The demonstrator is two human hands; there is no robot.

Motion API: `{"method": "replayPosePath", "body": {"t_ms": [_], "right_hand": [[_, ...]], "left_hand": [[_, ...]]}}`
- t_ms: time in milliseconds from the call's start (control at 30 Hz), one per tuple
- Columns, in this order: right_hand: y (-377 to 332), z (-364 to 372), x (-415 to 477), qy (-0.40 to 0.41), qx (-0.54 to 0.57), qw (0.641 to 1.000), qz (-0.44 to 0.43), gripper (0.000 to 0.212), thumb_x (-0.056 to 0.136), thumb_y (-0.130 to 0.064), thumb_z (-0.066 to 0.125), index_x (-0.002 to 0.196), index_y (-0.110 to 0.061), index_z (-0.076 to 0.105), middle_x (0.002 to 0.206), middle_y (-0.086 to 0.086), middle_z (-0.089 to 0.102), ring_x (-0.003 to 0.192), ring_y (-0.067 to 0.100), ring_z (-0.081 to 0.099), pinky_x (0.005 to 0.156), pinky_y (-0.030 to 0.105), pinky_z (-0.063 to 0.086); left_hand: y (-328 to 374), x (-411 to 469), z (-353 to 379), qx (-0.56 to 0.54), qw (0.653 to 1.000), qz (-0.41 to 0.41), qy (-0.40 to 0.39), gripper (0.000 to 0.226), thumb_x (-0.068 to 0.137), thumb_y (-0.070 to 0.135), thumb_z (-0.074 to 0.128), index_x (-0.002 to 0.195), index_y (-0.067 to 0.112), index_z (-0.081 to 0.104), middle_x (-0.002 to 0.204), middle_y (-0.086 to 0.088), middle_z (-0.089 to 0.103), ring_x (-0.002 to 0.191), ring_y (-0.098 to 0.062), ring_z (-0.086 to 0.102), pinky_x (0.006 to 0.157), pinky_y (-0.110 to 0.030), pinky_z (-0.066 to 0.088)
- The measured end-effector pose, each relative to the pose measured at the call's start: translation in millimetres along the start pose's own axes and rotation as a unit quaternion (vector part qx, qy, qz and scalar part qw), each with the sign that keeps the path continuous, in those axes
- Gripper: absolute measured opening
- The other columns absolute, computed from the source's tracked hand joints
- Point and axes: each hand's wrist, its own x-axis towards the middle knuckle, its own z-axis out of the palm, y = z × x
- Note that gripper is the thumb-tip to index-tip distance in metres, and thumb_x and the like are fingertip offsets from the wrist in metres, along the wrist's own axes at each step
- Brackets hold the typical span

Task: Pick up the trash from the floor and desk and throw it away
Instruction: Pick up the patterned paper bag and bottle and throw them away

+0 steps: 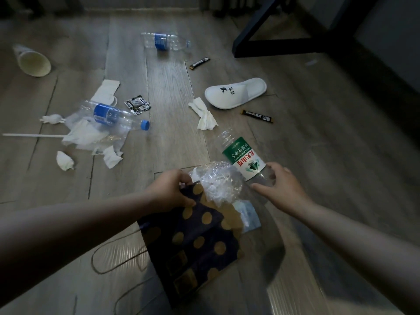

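A dark paper bag with gold dots lies on the wooden floor in front of me. My left hand grips its open rim. Crumpled clear plastic sticks out of the bag's mouth. My right hand curls around the base of a clear bottle with a green and white label, whose neck points away from me. Further out lie a blue-label bottle, a second one, tissues, a paper cup and two black sachets.
A white slipper lies to the right of centre. Dark furniture legs stand at the back right. A silver wrapper, torn tissue pieces and a white straw litter the left floor. The bag's string handles trail on the floor.
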Motion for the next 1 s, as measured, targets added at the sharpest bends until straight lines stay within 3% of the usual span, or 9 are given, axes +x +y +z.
{"method": "replayPosePath", "body": {"t_ms": [100, 233, 400, 600, 733, 800, 867, 933, 1000], "right_hand": [[-8, -12, -6, 0.018, 0.021, 1.000, -0.006, 0.068, 0.072, -0.045, 0.075, 0.131, -0.026, 0.045, 0.111, -0.001, 0.046, 0.092, 0.012, 0.049, 0.075, 0.030, 0.046], [-25, -31, -12, 0.052, 0.040, 0.997, -0.030, 0.066, 0.073, -0.042, 0.076, 0.130, -0.023, 0.048, 0.109, 0.000, 0.047, 0.095, 0.011, 0.049, 0.080, 0.027, 0.043], [-56, -60, -15, 0.090, 0.049, 0.992, -0.070, 0.066, 0.072, -0.036, 0.079, 0.130, -0.022, 0.051, 0.106, 0.000, 0.051, 0.091, 0.009, 0.049, 0.074, 0.017, 0.032], [-104, -85, -10, 0.099, 0.138, 0.982, -0.079, 0.055, 0.074, -0.037, 0.078, 0.123, -0.027, 0.057, 0.107, 0.004, 0.058, 0.091, 0.013, 0.057, 0.070, 0.023, 0.042], [-128, -102, -5, 0.111, 0.186, 0.973, -0.078, 0.047, 0.074, -0.035, 0.078, 0.116, -0.024, 0.061, 0.099, -0.004, 0.062, 0.084, 0.012, 0.061, 0.065, 0.024, 0.046], [-135, -110, -4, 0.115, 0.214, 0.967, -0.070, 0.041, 0.075, -0.033, 0.077, 0.113, -0.025, 0.061, 0.094, -0.009, 0.062, 0.086, 0.015, 0.063, 0.071, 0.031, 0.053], [-139, -115, -4, 0.107, 0.219, 0.968, -0.065, 0.042, 0.075, -0.032, 0.077, 0.114, -0.024, 0.062, 0.098, -0.007, 0.064, 0.090, 0.012, 0.063, 0.077, 0.033, 0.053], [-141, -117, -2, 0.097, 0.208, 0.971, -0.065, 0.044, 0.074, -0.032, 0.078, 0.115, -0.024, 0.063, 0.103, -0.006, 0.066, 0.092, 0.005, 0.060, 0.074, 0.023, 0.049], [-143, -114, 0, 0.077, 0.209, 0.974, -0.049, 0.049, 0.073, -0.038, 0.078, 0.118, -0.027, 0.062, 0.109, -0.005, 0.064, 0.095, 0.006, 0.060, 0.080, 0.027, 0.050]], "left_hand": [[10, -16, -13, -0.025, 0.999, 0.000, 0.025, 0.020, 0.069, 0.020, 0.083, 0.075, 0.022, 0.065, 0.087, 0.008, 0.063, 0.082, -0.008, 0.061, 0.069, -0.022, 0.049], [20, -35, -35, -0.084, 0.993, -0.021, 0.074, 0.021, 0.069, 0.016, 0.084, 0.081, 0.013, 0.066, 0.084, -0.004, 0.070, 0.075, -0.018, 0.067, 0.057, -0.030, 0.054], [29, -52, -73, -0.118, 0.980, -0.021, 0.159, 0.021, 0.065, 0.019, 0.086, 0.081, 0.017, 0.072, 0.075, 0.004, 0.074, 0.065, -0.004, 0.068, 0.059, -0.017, 0.051], [44, -60, -124, -0.214, 0.946, -0.026, 0.242, 0.023, 0.067, 0.020, 0.085, 0.086, 0.021, 0.072, 0.083, 0.005, 0.074, 0.073, -0.010, 0.071, 0.070, -0.033, 0.059], [56, -64, -143, -0.308, 0.917, -0.036, 0.249, 0.026, 0.071, 0.017, 0.082, 0.095, 0.016, 0.071, 0.091, 0.000, 0.075, 0.081, -0.016, 0.072, 0.076, -0.040, 0.059], [60, -65, -148, -0.332, 0.911, -0.030, 0.243, 0.027, 0.071, 0.015, 0.081, 0.096, 0.013, 0.072, 0.090, -0.003, 0.075, 0.083, -0.019, 0.072, 0.078, -0.043, 0.058], [62, -66, -151, -0.339, 0.911, -0.019, 0.236, 0.027, 0.070, 0.015, 0.081, 0.096, 0.013, 0.072, 0.089, -0.004, 0.076, 0.082, -0.020, 0.073, 0.077, -0.043, 0.058], [62, -62, -152, -0.339, 0.910, -0.019, 0.240, 0.027, 0.070, 0.015, 0.082, 0.095, 0.014, 0.072, 0.087, -0.003, 0.076, 0.081, -0.021, 0.073, 0.075, -0.041, 0.059], [61, -53, -153, -0.339, 0.908, -0.023, 0.245, 0.026, 0.070, 0.013, 0.082, 0.094, 0.015, 0.072, 0.085, -0.003, 0.076, 0.080, -0.021, 0.073, 0.075, -0.042, 0.059]]}}
